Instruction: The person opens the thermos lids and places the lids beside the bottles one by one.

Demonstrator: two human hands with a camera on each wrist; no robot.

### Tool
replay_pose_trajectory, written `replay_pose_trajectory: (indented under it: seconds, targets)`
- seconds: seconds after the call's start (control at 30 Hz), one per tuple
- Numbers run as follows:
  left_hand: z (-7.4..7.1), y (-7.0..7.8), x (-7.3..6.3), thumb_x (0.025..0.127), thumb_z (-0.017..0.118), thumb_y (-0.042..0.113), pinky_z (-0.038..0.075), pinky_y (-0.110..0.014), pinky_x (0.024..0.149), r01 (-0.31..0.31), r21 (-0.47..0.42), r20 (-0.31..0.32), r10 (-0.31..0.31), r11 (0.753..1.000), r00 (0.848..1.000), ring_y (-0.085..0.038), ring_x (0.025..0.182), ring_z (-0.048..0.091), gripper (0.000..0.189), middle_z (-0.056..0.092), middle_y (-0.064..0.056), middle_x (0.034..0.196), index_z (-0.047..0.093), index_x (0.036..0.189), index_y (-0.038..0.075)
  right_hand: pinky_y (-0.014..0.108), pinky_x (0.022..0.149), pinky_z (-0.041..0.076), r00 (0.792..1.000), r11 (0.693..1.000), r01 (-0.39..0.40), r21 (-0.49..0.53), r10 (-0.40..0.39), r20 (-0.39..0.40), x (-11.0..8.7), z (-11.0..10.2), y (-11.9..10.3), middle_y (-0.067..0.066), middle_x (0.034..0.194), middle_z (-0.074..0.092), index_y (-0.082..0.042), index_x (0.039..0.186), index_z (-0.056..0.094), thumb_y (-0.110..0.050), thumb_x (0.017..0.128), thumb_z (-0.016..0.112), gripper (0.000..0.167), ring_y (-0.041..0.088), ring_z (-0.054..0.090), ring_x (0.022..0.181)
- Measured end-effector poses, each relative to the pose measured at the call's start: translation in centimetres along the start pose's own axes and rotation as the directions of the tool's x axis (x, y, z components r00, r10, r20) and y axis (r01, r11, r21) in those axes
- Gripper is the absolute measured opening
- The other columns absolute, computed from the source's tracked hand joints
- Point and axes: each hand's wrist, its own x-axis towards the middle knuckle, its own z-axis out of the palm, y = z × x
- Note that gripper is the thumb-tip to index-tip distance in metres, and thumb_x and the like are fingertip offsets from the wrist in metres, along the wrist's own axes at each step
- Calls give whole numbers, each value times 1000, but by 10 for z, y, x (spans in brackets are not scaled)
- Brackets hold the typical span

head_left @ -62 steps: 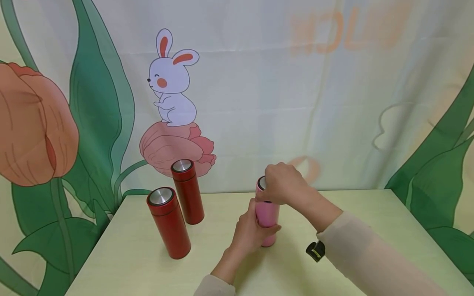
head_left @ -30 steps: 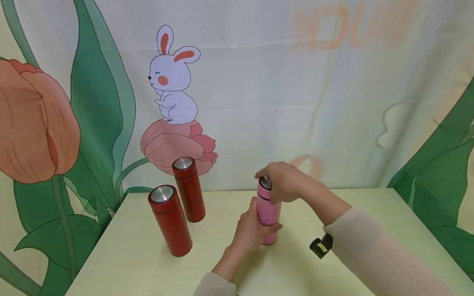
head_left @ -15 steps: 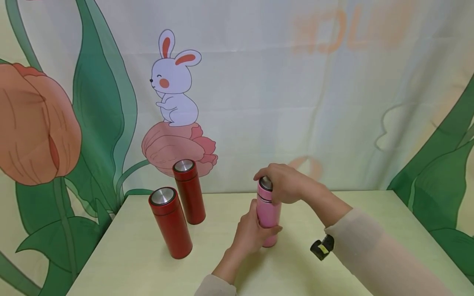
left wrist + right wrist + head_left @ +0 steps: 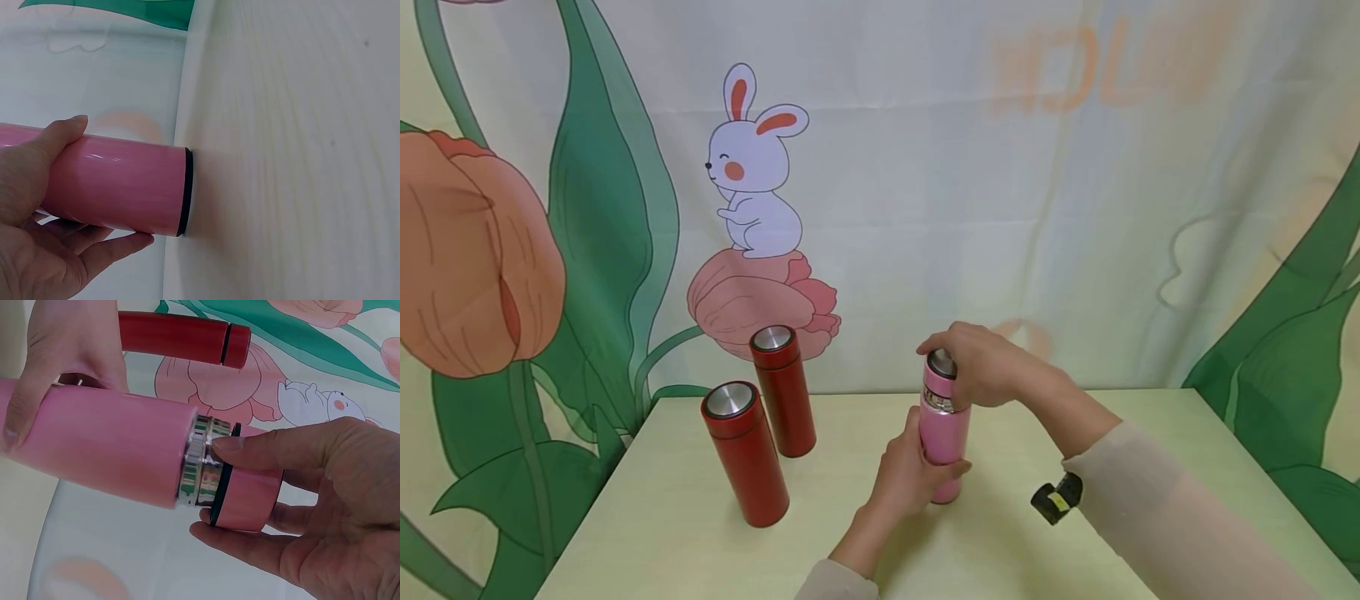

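A pink thermos flask (image 4: 943, 435) stands upright on the table, its black base (image 4: 186, 192) at the tabletop in the left wrist view. My left hand (image 4: 904, 471) grips the lower body, thumb on one side and fingers on the other. Up at the top, my right hand (image 4: 988, 367) holds the pink lid (image 4: 249, 497) between thumb and fingers. The lid is raised off the body, and a band of shiny steel neck (image 4: 203, 459) shows below its black rim. In the head view, the right hand hides part of the lid's silver top.
To the left on the pale table (image 4: 647, 517) stand two red thermos flasks: a nearer one (image 4: 748, 467) and another (image 4: 786, 404) just behind it. Both have their lids on. A printed curtain (image 4: 880, 208) with a rabbit and tulips hangs behind the table.
My right hand has shifted its grip around the lid and lifted it slightly; the thin dark seam has become a visible steel gap. The left hand keeps its hold on the body.
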Motion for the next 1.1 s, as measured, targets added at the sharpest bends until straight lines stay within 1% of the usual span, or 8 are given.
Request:
replay_pose_trajectory:
  seconds: [0.17, 0.33, 0.5, 0.63, 0.73, 0.87, 0.97, 1.1]
  targets:
    - [1, 0, 1, 81, 90, 33, 56, -44, 95, 4, -1, -7, -4, 1000, 1000, -18, 108, 69, 75, 70, -1, 120, 42, 137, 21, 34, 82, 60, 1000, 999, -15, 43, 15, -9, -2, -7, 2, 13, 133, 62, -12, 145, 59, 5, 78, 77, 71, 26, 65, 109]
    - [2, 0, 3, 81, 90, 33, 56, -46, 97, 15, -5, -8, -15, 1000, 1000, -19, 110, 69, 76, 69, -2, 123, 41, 138, 22, 37, 85, 61, 1000, 996, -21, 82, 22, -17, -3, -11, 7, 14, 133, 64, -12, 145, 58, 0, 80, 80, 70, 28, 67, 111]
    - [3, 0, 5, 81, 91, 33, 56, -46, 98, 20, -5, -6, -20, 1000, 1000, -19, 111, 69, 76, 69, -3, 124, 41, 138, 22, 36, 83, 61, 998, 997, -28, 78, 32, -50, -5, -13, 15, 11, 131, 66, -14, 144, 59, -11, 80, 84, 68, 25, 68, 107]
    - [3, 0, 6, 80, 91, 34, 56, -45, 97, 17, 3, -12, -17, 1000, 1000, -19, 110, 69, 76, 70, -2, 123, 42, 137, 22, 36, 83, 61, 997, 995, -20, 98, 28, -78, -7, -14, 25, 11, 130, 66, -13, 142, 60, -17, 80, 86, 67, 24, 69, 103]
    - [3, -1, 6, 80, 91, 34, 56, -45, 97, 11, 6, -11, -11, 1000, 1000, -18, 109, 69, 76, 70, -2, 122, 42, 137, 22, 36, 83, 61, 995, 993, 1, 120, 11, -96, -10, -14, 32, 12, 129, 66, -12, 140, 61, -21, 80, 88, 66, 25, 69, 103]
    - [3, -2, 6, 80, 91, 35, 56, -46, 98, 17, -2, -4, -17, 1000, 1000, -18, 109, 69, 76, 70, -2, 123, 42, 137, 22, 36, 80, 60, 993, 989, 12, 146, 5, -117, -14, -12, 41, 12, 129, 66, -14, 136, 63, -32, 79, 89, 65, 27, 68, 106]
    - [3, -3, 6, 80, 91, 36, 56, -48, 99, 19, -13, 3, -19, 1000, 1000, -19, 110, 69, 77, 70, -2, 124, 42, 137, 22, 36, 79, 60, 992, 985, 18, 170, 4, -128, -17, -11, 47, 12, 128, 67, -15, 133, 64, -38, 78, 91, 66, 26, 70, 104]
    - [3, -5, 6, 80, 91, 36, 56, -47, 99, 13, -20, 7, -13, 1000, 1000, -19, 110, 69, 76, 70, -1, 123, 42, 138, 23, 36, 79, 60, 991, 976, 31, 215, -2, -132, -20, -7, 54, 14, 125, 67, -14, 131, 64, -39, 77, 92, 66, 23, 72, 98]
